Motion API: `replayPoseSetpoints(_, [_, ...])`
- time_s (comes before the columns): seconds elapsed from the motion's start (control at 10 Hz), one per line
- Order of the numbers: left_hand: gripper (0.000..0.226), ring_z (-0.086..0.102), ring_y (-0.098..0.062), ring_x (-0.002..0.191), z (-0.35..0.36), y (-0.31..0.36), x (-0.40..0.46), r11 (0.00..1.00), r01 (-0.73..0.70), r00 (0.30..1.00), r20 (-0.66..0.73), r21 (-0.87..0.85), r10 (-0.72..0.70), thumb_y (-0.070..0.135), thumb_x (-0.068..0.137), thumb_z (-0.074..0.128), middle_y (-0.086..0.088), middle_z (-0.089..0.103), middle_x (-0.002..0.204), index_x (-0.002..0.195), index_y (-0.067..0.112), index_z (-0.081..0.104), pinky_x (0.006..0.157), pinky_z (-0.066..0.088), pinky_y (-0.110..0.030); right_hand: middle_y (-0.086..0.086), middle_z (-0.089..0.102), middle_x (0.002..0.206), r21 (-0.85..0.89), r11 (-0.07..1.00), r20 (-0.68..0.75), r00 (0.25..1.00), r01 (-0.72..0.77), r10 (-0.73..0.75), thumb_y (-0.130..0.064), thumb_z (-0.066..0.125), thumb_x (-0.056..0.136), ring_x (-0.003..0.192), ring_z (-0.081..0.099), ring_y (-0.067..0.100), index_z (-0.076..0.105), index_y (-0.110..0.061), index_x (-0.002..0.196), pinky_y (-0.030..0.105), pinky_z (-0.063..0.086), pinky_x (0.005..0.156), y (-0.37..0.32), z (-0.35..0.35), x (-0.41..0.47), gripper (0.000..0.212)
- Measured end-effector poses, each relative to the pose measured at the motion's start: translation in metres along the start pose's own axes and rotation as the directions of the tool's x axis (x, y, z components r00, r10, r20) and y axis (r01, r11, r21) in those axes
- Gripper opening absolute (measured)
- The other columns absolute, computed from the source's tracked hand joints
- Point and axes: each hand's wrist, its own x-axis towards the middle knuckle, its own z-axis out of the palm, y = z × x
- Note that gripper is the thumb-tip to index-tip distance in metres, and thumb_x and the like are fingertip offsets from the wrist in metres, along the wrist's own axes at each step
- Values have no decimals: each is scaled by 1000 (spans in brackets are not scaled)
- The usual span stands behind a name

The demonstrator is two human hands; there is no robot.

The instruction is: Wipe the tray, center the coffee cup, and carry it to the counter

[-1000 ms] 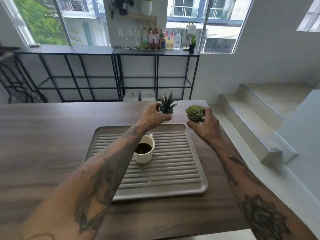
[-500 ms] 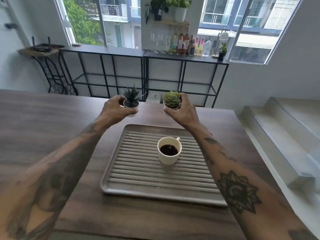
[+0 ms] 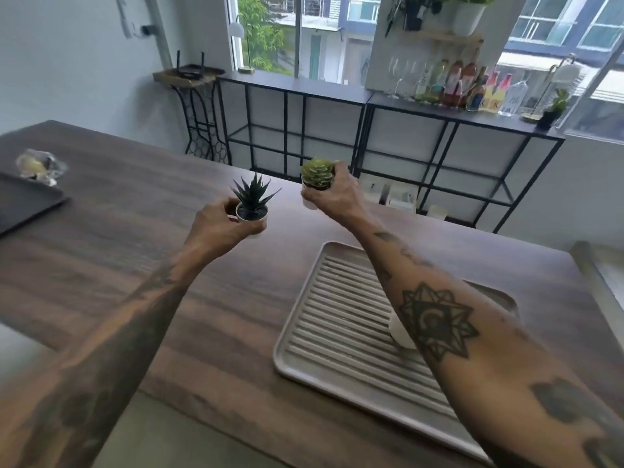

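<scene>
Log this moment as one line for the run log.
left hand: holds spiky plant pot | right hand: holds round succulent pot | tray: on table | coffee cup: on tray, mostly hidden by right forearm

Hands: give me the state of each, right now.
Left hand: closed around the spiky dark succulent pot, held above the table.
Right hand: closed around the round green succulent pot, also lifted.

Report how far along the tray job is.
Done: the two pots are off the tray. In hand: the left hand holds the spiky plant, the right hand the round succulent, both above the table. Left: wiping, centring the coffee cup, mostly hidden behind the forearm, and carrying.
</scene>
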Motion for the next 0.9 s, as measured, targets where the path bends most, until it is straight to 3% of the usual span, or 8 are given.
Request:
replayPoseSetpoints(0.2, [43,69,-3,84,-21,-64,-38,994,100,993,-53,-33,-102,30,67,87,6,75,93,106,20,71,61,46,-12,10,62,108,33,997,129,990,-67,62,-31,76,69,101,59,27,52,-9,116,39,53,86,-20,73,23,57])
replayPoseSetpoints(0.4, [40,70,-3,84,-13,-106,-59,980,192,979,-57,-48,-194,29,64,89,11,74,89,98,27,68,74,55,-25,9,53,103,-31,986,258,952,-162,165,-28,78,71,100,57,29,47,-7,118,34,50,81,-1,129,8,60])
replayPoseSetpoints(0.5, [42,72,-5,83,-7,-116,-61,977,206,976,-57,-50,-209,30,62,89,9,75,89,98,26,68,72,55,-21,13,57,110,-54,982,285,940,-180,188,-27,79,70,104,58,30,46,-8,121,35,49,85,9,145,1,63])
replayPoseSetpoints(0.6, [45,72,-2,81,-3,-120,-62,981,183,981,-57,-62,-186,27,63,90,9,76,91,103,22,69,68,52,-9,16,60,117,-70,977,308,927,-201,213,-27,78,72,108,58,31,45,-10,125,32,47,87,15,154,-7,65])
replayPoseSetpoints(0.8, [47,64,18,71,-1,-121,-63,986,159,986,-41,-57,-162,22,67,89,15,71,92,108,21,67,62,45,1,17,58,122,-69,978,332,920,-195,207,-28,79,73,113,56,32,40,-11,131,32,45,90,17,155,-7,72])
replayPoseSetpoints(0.9, [61,69,8,76,-5,-120,-61,980,178,983,-29,-93,-182,23,65,90,6,72,102,119,19,62,64,48,-3,17,55,127,-56,976,361,907,-212,218,-27,78,73,117,54,32,34,-13,140,29,44,92,13,154,-8,82])
